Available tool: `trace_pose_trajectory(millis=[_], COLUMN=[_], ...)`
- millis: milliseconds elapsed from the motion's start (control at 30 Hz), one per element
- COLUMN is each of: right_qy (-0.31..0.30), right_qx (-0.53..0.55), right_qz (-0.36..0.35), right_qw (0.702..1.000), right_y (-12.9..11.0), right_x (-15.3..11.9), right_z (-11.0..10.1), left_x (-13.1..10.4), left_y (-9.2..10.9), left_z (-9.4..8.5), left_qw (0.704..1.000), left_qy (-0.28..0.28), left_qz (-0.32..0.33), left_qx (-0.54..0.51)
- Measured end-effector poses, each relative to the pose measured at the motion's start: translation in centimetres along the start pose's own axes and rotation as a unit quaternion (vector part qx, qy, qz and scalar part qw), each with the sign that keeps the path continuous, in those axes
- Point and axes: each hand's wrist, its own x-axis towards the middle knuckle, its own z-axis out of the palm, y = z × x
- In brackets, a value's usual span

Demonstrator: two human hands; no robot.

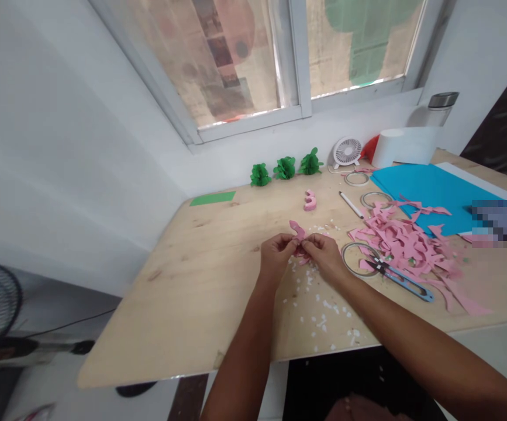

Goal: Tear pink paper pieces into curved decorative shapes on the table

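Between my two hands, just above the table, is a curved pink paper piece (pixel 297 228). My left hand (pixel 276 250) pinches it from the left, thumb against fingers. From the right, my right hand (pixel 324 252) closes its fingertips on the same piece; its lower part is hidden by the fingers. Beyond the hands lies a pink curved stack shaped like a 3 (pixel 310 200). White paper bits (pixel 322 321) are scattered below and around my hands. Near my right wrist lie a roll of tape (pixel 344 260) and blue-handled thread snips (pixel 406 282).
Pink paper scraps (pixel 411 237) heap at the right, by blue sheets (pixel 437 190). A white pen (pixel 350 204) lies behind my right hand. Green paper shapes (pixel 285 168) and a small white fan (pixel 347 152) line the wall. A green strip (pixel 213 199) lies far left.
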Motion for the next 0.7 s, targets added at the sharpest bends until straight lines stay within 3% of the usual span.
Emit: trace_pose_trajectory(millis=[700], right_qy=[-0.014], right_qx=[0.021], right_qz=[0.010], right_qw=[1.000], right_y=[0.16], right_x=[0.15], right_z=[-0.20], left_x=[-0.05], left_y=[0.34], left_z=[-0.02], left_qw=[1.000], left_qy=[-0.001], left_qz=[-0.013], left_qx=[-0.021])
